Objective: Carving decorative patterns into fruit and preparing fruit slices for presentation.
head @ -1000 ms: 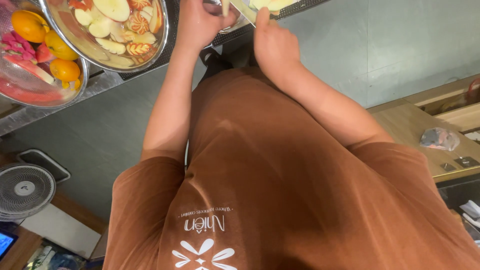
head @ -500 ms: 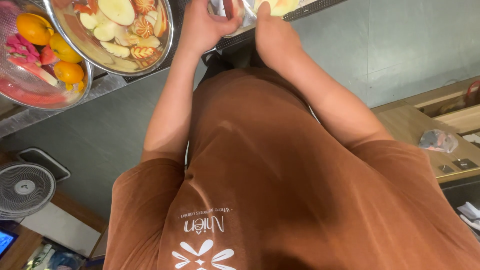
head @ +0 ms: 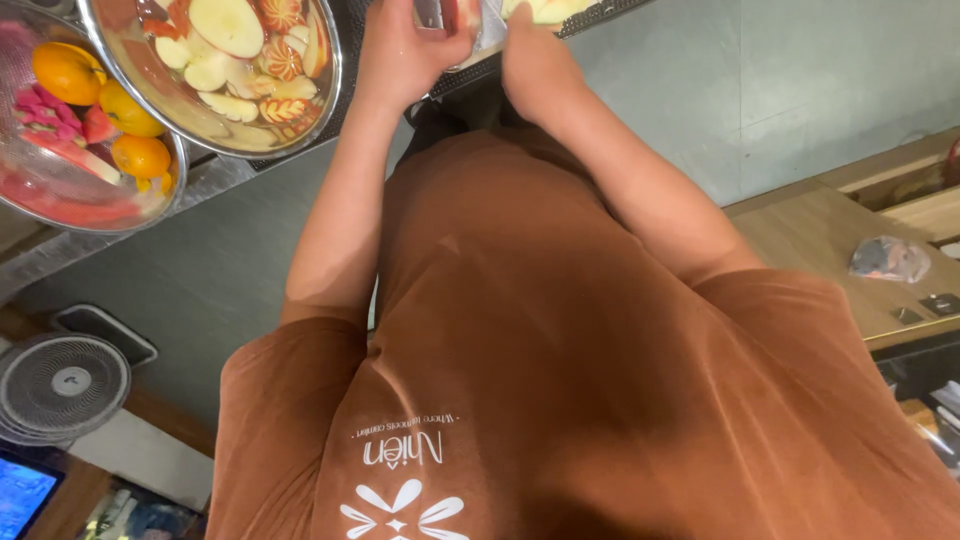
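From my remote seat I look down over a brown shirt [head: 560, 350] to both hands at the top edge of the view, working at the desk [head: 225, 175]. The left hand [head: 405, 55] is curled shut around a small red thing [head: 447, 14] with a glint of metal beside it; I cannot tell whether that is a blade or fruit skin. The right hand [head: 535, 65] lies against a pale slice [head: 548, 8] on a dark tray [head: 600, 12], but its fingertips are cut off by the frame, so I cannot tell how it grips. I judge the slice to be firm, wet and slippery, light, and liable to snap if bent, so I would pinch it by its thicker edges rather than the flat faces. To the left sits a steel bowl [head: 325, 95] of cut slices in water, and further left a basket [head: 30, 205] with oranges [head: 68, 72]. A fan [head: 60, 385] stands on the floor below.
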